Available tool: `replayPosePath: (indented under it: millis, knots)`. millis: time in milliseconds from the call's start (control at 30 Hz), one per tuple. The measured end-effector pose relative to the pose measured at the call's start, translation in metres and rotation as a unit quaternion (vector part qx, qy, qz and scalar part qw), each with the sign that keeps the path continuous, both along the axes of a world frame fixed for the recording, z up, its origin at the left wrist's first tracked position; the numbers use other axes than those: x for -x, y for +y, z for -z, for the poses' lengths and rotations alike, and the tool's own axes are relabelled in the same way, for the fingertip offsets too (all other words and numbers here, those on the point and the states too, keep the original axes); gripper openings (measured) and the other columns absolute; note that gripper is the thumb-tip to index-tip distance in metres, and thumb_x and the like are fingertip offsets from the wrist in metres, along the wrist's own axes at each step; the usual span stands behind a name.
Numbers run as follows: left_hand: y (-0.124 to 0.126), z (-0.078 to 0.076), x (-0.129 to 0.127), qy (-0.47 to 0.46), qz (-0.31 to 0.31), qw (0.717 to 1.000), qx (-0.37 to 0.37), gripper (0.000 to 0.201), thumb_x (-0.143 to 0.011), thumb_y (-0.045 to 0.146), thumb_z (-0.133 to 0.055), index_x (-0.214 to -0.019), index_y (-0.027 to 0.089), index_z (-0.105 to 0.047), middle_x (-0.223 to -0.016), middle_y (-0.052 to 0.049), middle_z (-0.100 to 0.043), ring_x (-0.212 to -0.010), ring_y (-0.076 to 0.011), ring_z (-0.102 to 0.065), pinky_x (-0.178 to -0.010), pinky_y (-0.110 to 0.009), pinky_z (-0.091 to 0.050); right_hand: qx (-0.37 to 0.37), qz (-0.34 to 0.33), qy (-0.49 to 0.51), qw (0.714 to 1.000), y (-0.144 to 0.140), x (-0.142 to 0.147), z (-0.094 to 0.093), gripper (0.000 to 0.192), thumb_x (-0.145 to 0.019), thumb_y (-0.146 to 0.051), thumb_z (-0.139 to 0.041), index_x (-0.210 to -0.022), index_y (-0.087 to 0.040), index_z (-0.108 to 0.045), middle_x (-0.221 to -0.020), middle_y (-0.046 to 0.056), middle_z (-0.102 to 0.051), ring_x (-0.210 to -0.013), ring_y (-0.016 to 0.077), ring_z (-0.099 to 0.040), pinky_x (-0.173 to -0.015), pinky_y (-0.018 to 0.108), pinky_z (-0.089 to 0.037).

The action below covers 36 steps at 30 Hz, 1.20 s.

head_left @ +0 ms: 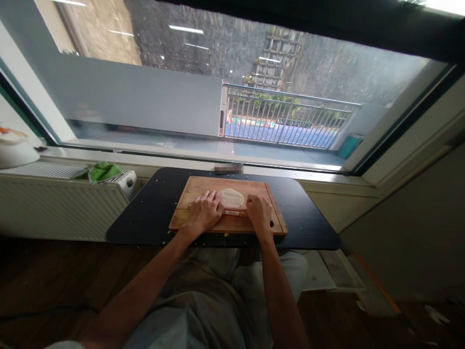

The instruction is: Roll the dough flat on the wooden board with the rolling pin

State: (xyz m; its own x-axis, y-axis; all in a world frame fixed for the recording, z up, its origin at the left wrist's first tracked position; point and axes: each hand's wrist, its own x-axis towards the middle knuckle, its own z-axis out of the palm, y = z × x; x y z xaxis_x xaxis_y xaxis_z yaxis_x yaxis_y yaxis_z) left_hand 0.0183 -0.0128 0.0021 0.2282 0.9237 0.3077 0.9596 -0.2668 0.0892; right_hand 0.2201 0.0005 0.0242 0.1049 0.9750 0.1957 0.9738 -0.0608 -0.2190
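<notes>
A flat round of pale dough [232, 198] lies on a wooden cutting board [203, 183]. Along its near edge runs a thin rolling pin [232, 213] with a red and white label. My left hand [208, 209] lies flat over the pin's left part, fingers stretched forward, with fingertips at the dough's left edge. Curled into a fist, my right hand [259, 208] is closed around the pin's right part, just right of the dough. Both hands hide the pin's ends.
The board stands on a small black table [145, 213] dotted with crumbs. Behind it is a window sill [283, 173] with a blurred block [228, 168]. To the left, a white radiator [65, 206] carries a green cloth [103, 171]. My legs are beneath the table's front edge.
</notes>
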Motion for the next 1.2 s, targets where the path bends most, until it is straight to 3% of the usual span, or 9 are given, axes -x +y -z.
replayPosePath:
  millis: [200, 367, 733, 1200]
  knots:
    - [0.008, 0.000, -0.004, -0.012, 0.004, 1.000, 0.004, 0.053, -0.113, 0.041, -0.037, -0.154, 0.021, -0.064, -0.153, -0.014, -0.069, -0.143, -0.0343, -0.061, -0.115, -0.051, -0.051, 0.007, 0.001, 0.005, 1.000, 0.002, 0.001, 0.000, 0.037, -0.105, -0.017, -0.048, -0.102, -0.024, -0.084, -0.108, 0.011, -0.084, -0.102, 0.0232, -0.074, -0.075, 0.031, -0.039]
    - [0.012, -0.006, -0.005, -0.017, 0.004, 1.000, 0.019, 0.050, -0.112, 0.041, -0.039, -0.150, 0.022, -0.067, -0.150, -0.013, -0.070, -0.140, -0.0324, -0.062, -0.117, -0.048, -0.049, 0.014, 0.006, 0.015, 1.000, 0.008, 0.001, -0.002, 0.036, -0.104, -0.017, -0.050, -0.101, -0.023, -0.085, -0.107, 0.012, -0.084, -0.100, 0.0227, -0.074, -0.075, 0.030, -0.040]
    - [0.019, -0.016, -0.009, -0.004, -0.020, 0.999, 0.046, 0.045, -0.112, 0.044, -0.038, -0.129, 0.023, -0.074, -0.137, -0.012, -0.075, -0.123, -0.0297, -0.069, -0.102, -0.041, -0.053, 0.003, 0.011, 0.046, 0.999, 0.017, -0.001, -0.001, 0.036, -0.104, -0.018, -0.050, -0.099, -0.023, -0.085, -0.106, 0.012, -0.084, -0.094, 0.0225, -0.074, -0.073, 0.031, -0.039]
    - [0.024, -0.020, -0.010, 0.020, -0.029, 0.999, 0.035, 0.052, -0.111, 0.047, -0.033, -0.124, 0.023, -0.078, -0.130, -0.014, -0.076, -0.120, -0.0332, -0.068, -0.096, -0.043, -0.055, 0.005, 0.032, 0.051, 0.998, 0.021, 0.001, -0.006, 0.039, -0.107, -0.020, -0.047, -0.111, -0.024, -0.086, -0.112, 0.014, -0.084, -0.101, 0.0229, -0.076, -0.078, 0.028, -0.045]
